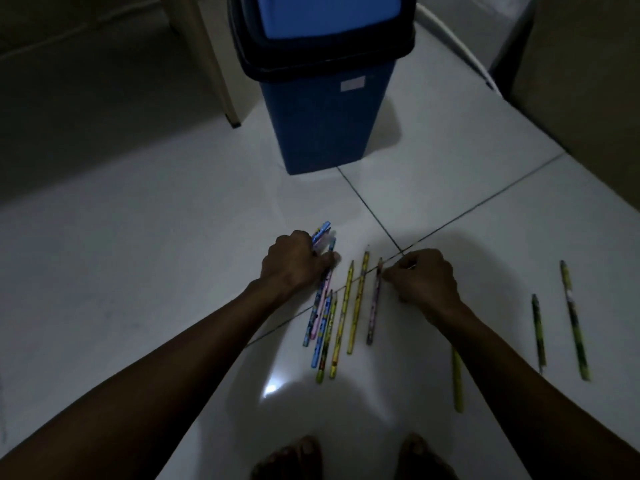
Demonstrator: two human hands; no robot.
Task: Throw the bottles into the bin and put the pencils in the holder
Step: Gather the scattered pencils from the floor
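Several pencils lie on the white tiled floor. My left hand (294, 261) is closed around the upper ends of a bunch of blue and pink pencils (320, 299). Beside them lie yellow pencils (343, 318), and a purple pencil (374, 303) whose tip my right hand (424, 278) pinches. Three more yellow-green pencils lie to the right: one (457, 379) partly under my right forearm, one (538, 329) and one (575, 320) farther out. The blue bin (322, 109) with a black rim and light-blue swing lid stands ahead. No bottles or holder are visible.
A beige chair or table leg (216, 64) stands left of the bin. A wall or cabinet (585, 81) rises at the right. My bare feet (353, 459) are at the bottom edge. The scene is dim.
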